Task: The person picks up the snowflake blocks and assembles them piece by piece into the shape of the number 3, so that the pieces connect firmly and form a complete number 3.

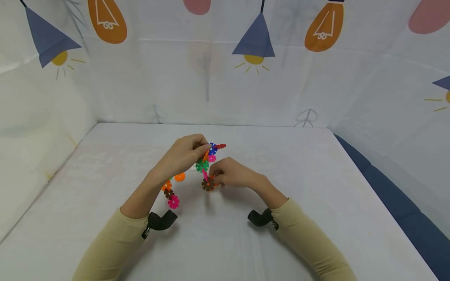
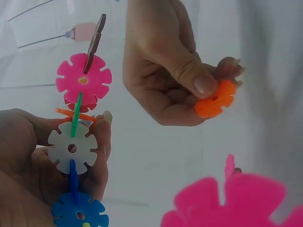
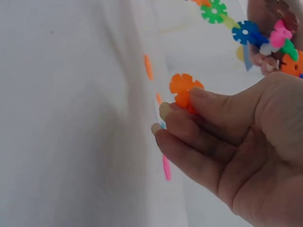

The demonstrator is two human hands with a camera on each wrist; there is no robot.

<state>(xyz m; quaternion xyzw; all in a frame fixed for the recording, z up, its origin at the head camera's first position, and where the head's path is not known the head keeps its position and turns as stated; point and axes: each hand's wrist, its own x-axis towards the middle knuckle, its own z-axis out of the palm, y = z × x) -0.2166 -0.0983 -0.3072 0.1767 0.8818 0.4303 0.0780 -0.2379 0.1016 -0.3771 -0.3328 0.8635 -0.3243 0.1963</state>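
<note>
A chain of interlocked flower-shaped discs in several colours hangs from my left hand (image 1: 185, 155). The head view has its blue disc (image 1: 213, 149) by the fingertips, a green disc (image 1: 202, 166) lower and a brown disc (image 1: 208, 184) near my right hand (image 1: 233, 172). In the left wrist view, the left fingers curl behind the white disc (image 2: 61, 142), between a pink disc (image 2: 71, 85) and a blue disc (image 2: 71, 213). Between thumb and fingertips, my right hand (image 3: 232, 142) pinches an orange disc (image 3: 182, 87), apart from the chain in the left wrist view.
More linked discs, with a pink disc (image 1: 174, 201) lowest, show beside the left forearm. Both forearms extend over the white table (image 1: 218, 242), each wearing a black wrist mount (image 1: 162, 221). A patterned white curtain (image 1: 175, 78) stands behind the table.
</note>
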